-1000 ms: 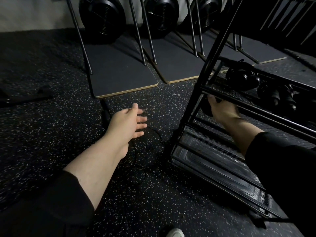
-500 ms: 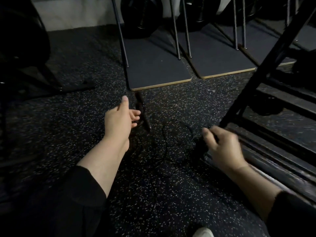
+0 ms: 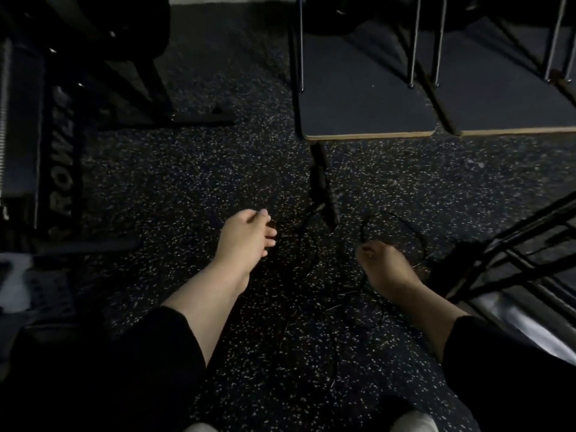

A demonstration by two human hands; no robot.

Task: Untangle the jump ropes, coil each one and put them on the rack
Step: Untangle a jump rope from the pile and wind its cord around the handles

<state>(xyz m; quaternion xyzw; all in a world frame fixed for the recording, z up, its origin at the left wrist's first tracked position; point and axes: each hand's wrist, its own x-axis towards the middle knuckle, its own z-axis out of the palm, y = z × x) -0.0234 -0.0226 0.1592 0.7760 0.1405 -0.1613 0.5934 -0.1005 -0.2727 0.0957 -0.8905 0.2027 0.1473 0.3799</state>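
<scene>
A black jump rope lies tangled on the speckled floor. Its two handles [image 3: 321,182] lie together, pointing toward the mats, and thin cord loops [image 3: 393,219] spread between my hands. My left hand [image 3: 244,240] hovers just left of the cord, fingers loosely bent, holding nothing. The fingertips of my right hand [image 3: 386,266] point down onto the near edge of a cord loop; they are hidden, so a grip cannot be made out. The black metal rack [image 3: 498,254] stands at the right edge, its lower shelf beside my right wrist.
Dark floor mats with pale edges [image 3: 367,132] and thin metal legs [image 3: 300,42] stand beyond the handles. A black machine frame lettered "ROWER" [image 3: 62,169] fills the left side. My shoe tips [image 3: 411,424] show at the bottom edge.
My view has swung left and down, away from the rack. My right hand left the rack's shelf and came down to the cord loop. My left hand drew back and its fingers bent.
</scene>
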